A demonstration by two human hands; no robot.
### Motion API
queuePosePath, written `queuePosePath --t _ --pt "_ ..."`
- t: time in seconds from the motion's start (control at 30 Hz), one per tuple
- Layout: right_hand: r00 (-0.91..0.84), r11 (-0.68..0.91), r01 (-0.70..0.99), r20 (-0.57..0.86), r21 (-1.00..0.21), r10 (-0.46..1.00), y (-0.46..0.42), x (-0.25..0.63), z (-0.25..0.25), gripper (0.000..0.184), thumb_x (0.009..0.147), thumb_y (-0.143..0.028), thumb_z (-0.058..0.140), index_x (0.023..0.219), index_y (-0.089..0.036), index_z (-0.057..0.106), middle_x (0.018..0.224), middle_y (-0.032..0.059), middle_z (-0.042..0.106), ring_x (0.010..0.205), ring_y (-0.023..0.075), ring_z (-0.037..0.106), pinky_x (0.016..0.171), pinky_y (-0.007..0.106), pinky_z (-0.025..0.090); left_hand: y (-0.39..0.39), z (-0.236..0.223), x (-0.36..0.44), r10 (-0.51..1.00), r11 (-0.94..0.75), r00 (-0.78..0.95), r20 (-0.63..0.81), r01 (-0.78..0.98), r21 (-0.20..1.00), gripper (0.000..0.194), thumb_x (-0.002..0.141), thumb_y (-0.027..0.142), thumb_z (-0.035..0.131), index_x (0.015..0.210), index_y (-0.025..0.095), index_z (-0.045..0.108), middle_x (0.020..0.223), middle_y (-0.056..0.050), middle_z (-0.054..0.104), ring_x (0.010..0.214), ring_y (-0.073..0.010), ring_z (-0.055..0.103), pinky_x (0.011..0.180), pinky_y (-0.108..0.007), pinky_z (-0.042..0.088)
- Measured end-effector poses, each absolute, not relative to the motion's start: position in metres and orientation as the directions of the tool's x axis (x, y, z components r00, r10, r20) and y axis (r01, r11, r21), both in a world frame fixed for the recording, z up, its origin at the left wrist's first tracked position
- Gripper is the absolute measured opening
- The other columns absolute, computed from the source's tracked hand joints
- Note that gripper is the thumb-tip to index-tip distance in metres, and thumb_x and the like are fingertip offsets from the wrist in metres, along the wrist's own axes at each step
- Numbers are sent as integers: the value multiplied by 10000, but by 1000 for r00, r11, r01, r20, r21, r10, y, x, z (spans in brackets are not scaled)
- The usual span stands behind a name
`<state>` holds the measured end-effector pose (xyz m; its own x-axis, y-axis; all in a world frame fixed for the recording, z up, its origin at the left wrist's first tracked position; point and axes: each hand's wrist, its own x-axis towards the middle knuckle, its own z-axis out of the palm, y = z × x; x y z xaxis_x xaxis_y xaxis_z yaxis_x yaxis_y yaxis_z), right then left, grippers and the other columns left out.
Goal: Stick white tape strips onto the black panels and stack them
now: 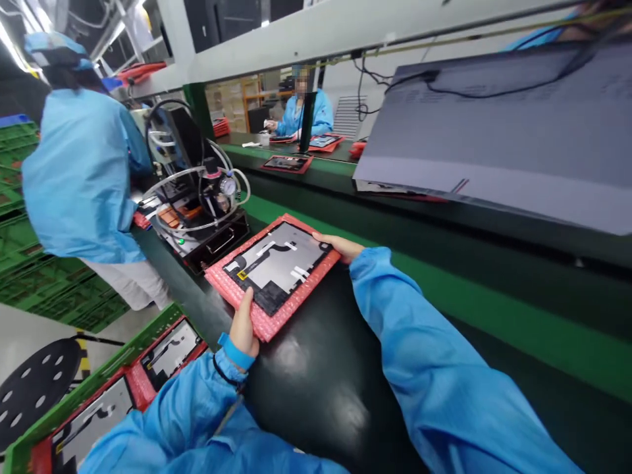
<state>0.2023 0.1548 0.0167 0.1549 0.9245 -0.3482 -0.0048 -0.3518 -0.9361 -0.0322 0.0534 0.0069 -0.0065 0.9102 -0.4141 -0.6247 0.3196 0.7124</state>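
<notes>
Pink bubble wrap lies under a flat grey-and-black panel in the middle of the head view, showing as a border along the panel's sides. The two bare hands grip this pair from roughly opposite ends, above the near part of a dark, glossy tabletop; whether the underside touches the surface I cannot tell. The left hand is clamped on the near left side, its thumb lying over the edge of the panel and its fingers mostly hidden below. The right hand is closed on the far right corner, thumb on top – its other fingers are out of sight. The panel's upward face carries a black ribbon, several white strips and a small yellow-framed mark near its left end. Just beyond its left side stands a machine with looping clear tubes and a round gauge. Beside the left forearm, a green crate holds similar panels on pink wrap, with a black stool next to it. A person in blue stands with their back turned at the left; another person sits across the bench, near more wrapped panels. A large grey board leans at the upper right.
</notes>
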Motion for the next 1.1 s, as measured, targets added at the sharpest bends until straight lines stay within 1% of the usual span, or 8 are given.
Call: queuePosePath --t 0.1,0.2,0.43,0.63,0.83,0.97,1.03,1.1 --pt "140 -378 -192 -407 -905 903 147 225 13 235 812 -368 589 712 -157 614 580 50 665 580 170 652 662 282 554 72 11 -14 915 349 48 -401 -593 726 472 804 336 589 1247 182 537 1163 -54 659 1123 -232 589 1010 -375 469" --pt "237 -320 -337 -408 -886 881 135 253 8 180 830 -279 551 715 -153 606 566 25 650 520 136 618 610 247 534 97 17 11 920 376 128 -370 -549 746 433 834 297 539 1247 164 538 1129 -54 675 1095 -218 607 1005 -361 468" --pt "614 -3 -475 -333 -880 716 104 326 -13 85 721 -247 616 717 -162 619 571 -16 631 518 118 590 551 220 500 179 25 93 825 509 462 -324 -360 782 331 816 258 541 1099 111 627 848 -55 732 958 -218 667 961 -352 487" --pt "874 52 -324 -278 -945 400 85 364 -37 299 688 -399 610 845 -152 669 601 -2 625 629 163 616 565 247 499 253 22 190 738 522 578 -347 -164 837 241 772 265 592 940 111 669 672 -47 703 779 -216 693 891 -366 516" --pt "902 -103 -116 -148 -988 405 87 369 -52 527 722 -617 521 878 -135 667 708 66 645 804 217 624 733 322 503 278 15 219 778 474 558 -289 -220 852 328 851 376 484 928 101 646 682 -49 678 844 -215 677 885 -364 504" --pt "942 -347 142 20 -927 334 82 367 -43 512 772 -612 465 669 -141 638 745 157 637 964 300 584 905 402 421 273 17 180 918 343 268 -292 -171 924 381 869 451 445 978 119 599 841 -67 664 990 -194 621 913 -327 461" --pt "948 -392 240 127 -888 293 77 363 -40 493 827 -545 397 669 -138 626 778 182 637 970 315 570 921 437 393 257 17 149 960 262 125 -252 -75 962 282 841 383 514 980 146 578 923 -55 645 1034 -171 585 926 -304 433" --pt "943 -380 303 217 -874 252 69 354 -40 416 844 -444 374 738 -128 624 816 175 636 933 290 566 906 441 396 227 13 112 969 217 123 -213 -17 976 209 774 276 596 947 161 569 948 -41 630 1009 -152 575 908 -287 428"
